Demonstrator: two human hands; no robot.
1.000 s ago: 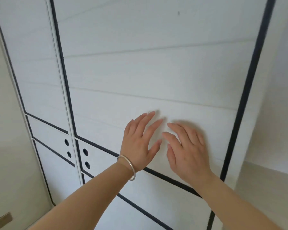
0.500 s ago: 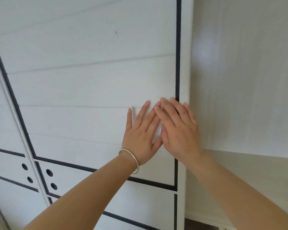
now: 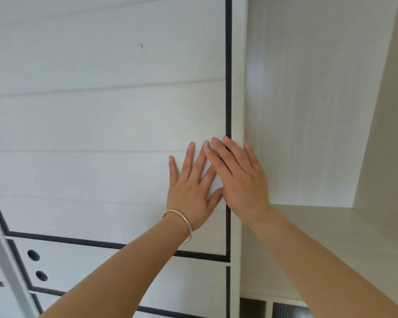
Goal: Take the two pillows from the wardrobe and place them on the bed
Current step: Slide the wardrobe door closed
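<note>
No pillows are in view; the open wardrobe compartment (image 3: pixel 319 111) at right shows only a bare shelf (image 3: pixel 331 237). Left hand (image 3: pixel 191 191) and right hand (image 3: pixel 239 177) press flat on the sliding door (image 3: pixel 101 122), fingers (image 3: pixel 218 154) spread, gripping nothing, right overlapping left at the door's edge. Risk: palms could slip on the smooth panel, or fingertips be pinched at the edge.

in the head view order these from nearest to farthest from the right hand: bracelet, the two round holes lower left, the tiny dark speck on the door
From the right hand:
1. Bracelet, on the left wrist, just below and left.
2. Dark speck, up and left on the sliding door.
3. Two round holes, far lower left.
</note>
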